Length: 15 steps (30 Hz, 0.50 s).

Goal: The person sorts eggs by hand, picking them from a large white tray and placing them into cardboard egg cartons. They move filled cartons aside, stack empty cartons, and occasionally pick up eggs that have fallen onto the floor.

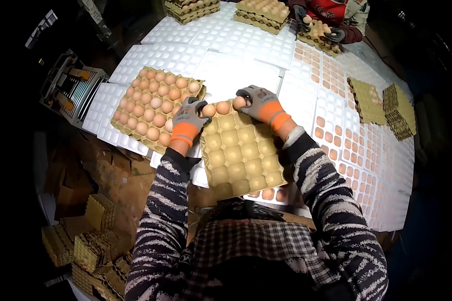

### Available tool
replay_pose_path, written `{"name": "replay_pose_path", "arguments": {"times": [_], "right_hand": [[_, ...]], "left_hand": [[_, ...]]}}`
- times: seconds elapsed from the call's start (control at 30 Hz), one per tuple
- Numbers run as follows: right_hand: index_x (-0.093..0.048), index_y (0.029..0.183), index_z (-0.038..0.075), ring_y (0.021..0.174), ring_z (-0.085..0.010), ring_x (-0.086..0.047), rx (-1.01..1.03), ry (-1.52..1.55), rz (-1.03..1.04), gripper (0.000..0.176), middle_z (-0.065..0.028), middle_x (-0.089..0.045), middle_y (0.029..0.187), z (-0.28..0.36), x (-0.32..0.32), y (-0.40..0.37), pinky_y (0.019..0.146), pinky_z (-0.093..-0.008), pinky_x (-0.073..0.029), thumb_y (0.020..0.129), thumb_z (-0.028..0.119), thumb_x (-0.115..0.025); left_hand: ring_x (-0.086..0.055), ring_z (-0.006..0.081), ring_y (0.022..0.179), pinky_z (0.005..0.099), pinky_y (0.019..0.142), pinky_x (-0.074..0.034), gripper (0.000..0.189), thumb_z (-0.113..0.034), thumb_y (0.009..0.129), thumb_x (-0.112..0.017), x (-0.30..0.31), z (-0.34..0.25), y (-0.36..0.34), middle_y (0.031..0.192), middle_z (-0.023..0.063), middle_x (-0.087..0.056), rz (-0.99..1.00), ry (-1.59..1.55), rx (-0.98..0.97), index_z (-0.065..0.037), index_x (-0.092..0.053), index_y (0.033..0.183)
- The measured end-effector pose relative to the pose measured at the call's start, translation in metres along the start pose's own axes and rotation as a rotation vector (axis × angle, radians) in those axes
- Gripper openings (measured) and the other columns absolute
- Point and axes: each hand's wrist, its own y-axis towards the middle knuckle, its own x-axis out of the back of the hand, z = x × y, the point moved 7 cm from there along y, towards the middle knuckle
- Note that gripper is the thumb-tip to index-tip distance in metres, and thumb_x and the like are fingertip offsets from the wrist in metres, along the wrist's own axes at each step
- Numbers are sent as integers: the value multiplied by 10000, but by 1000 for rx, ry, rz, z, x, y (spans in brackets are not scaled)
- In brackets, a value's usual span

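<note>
A cardboard egg tray (241, 155) lies in front of me, its cups bare apart from a few brown eggs along the far edge. My left hand (188, 120), in a grey and orange glove, has its fingers curled around an egg (209, 110) at the tray's far left corner. Another egg (222, 107) sits between my hands. My right hand (265, 108), gloved alike, pinches an egg (239, 103) at the far edge. Left of my left hand, a second cardboard tray (201, 93) is filled with brown eggs (156, 102).
White moulded trays (236, 70) cover the table, several at right holding eggs (331, 130). Egg stacks (261, 15) stand at the back. A co-worker's gloved hands (335, 35) handle eggs at upper right. Cardboard trays are stacked at right (399, 110) and lower left (93, 241).
</note>
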Motion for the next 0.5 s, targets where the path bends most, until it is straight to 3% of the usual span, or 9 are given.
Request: {"name": "replay_pose_path", "arguments": {"times": [0.07, 0.13, 0.17, 0.2, 0.27, 0.33, 0.37, 0.47, 0.5], "right_hand": [[-664, 1239, 126, 978, -275, -662, -146, 616, -107, 525, -108, -705, 1122, -4, 25, -20, 918, -372, -532, 756, 305, -763], [-665, 1244, 141, 967, -249, -647, -76, 738, -78, 517, -81, -683, 1063, 6, 27, -15, 906, -363, -530, 765, 317, -746], [-649, 1272, 150, 990, -254, -650, 30, 451, -8, 531, -82, -668, 1076, 20, 24, -6, 905, -362, -530, 781, 333, -734], [-634, 1300, 159, 1013, -260, -654, 138, 160, 58, 546, -82, -654, 1090, 38, 16, 6, 904, -361, -530, 796, 349, -722], [-668, 1272, 204, 1111, -260, -647, 75, -419, 160, 447, -69, -600, 1244, 53, -25, 24, 907, -365, -540, 874, 404, -629], [-703, 1207, 209, 1063, -255, -664, -2, -534, 187, 361, -72, -621, 1240, 59, -39, 31, 896, -381, -550, 911, 378, -582], [-707, 1215, 176, 956, -269, -685, 45, -496, 207, 375, -101, -675, 1140, 55, -37, 34, 846, -421, -558, 915, 383, -618], [-703, 1227, 117, 818, -215, -673, 74, 389, 108, 432, -93, -704, 992, 22, 7, -1, 748, -388, -564, 923, 422, -665], [-686, 1234, 50, 759, -148, -643, -172, 977, 222, 539, -68, -688, 914, -11, -3, -17, 596, -298, -529, 917, 486, -697]], "left_hand": [[-642, 242, 1013, 350, 860, -539, 473, -198, 788, -803, 5, 15, -4, 1136, 69, -643, -63, -307, -9, -87, -651, 1222], [-638, 165, 922, 305, 789, -543, 435, -178, 823, -794, 13, 23, -13, 1077, 39, -662, -120, -826, 67, -55, -642, 1212], [-584, 92, 854, 248, 730, -526, 377, -139, 881, -751, 10, 23, -22, 1038, 11, -649, -86, -1132, 142, -19, -618, 1212], [-643, 138, 901, 256, 743, -551, 334, -26, 926, -655, -2, 36, -23, 1096, 52, -662, 41, -1380, 197, -15, -583, 1252], [-647, 163, 980, 282, 811, -564, 364, 18, 931, -629, 12, 18, -30, 1173, 80, -650, -9, -1264, -25, -3, -560, 1288], [-646, 185, 1054, 313, 876, -575, 397, 42, 938, -615, 24, 8, -40, 1235, 101, -636, -87, -1046, -145, 5, -538, 1326], [-645, 183, 1058, 319, 881, -577, 396, 34, 943, -618, 23, 14, -43, 1236, 99, -636, -125, -926, -149, 4, -538, 1330], [-620, 209, 1092, 363, 883, -574, 429, 44, 947, -625, 15, 17, -57, 1307, 118, -577, -100, -1153, -162, -21, -529, 1360], [-627, 205, 1054, 360, 856, -574, 397, -8, 971, -609, 13, 14, -61, 1287, 121, -592, -115, -1197, -146, -19, -532, 1360]]}}
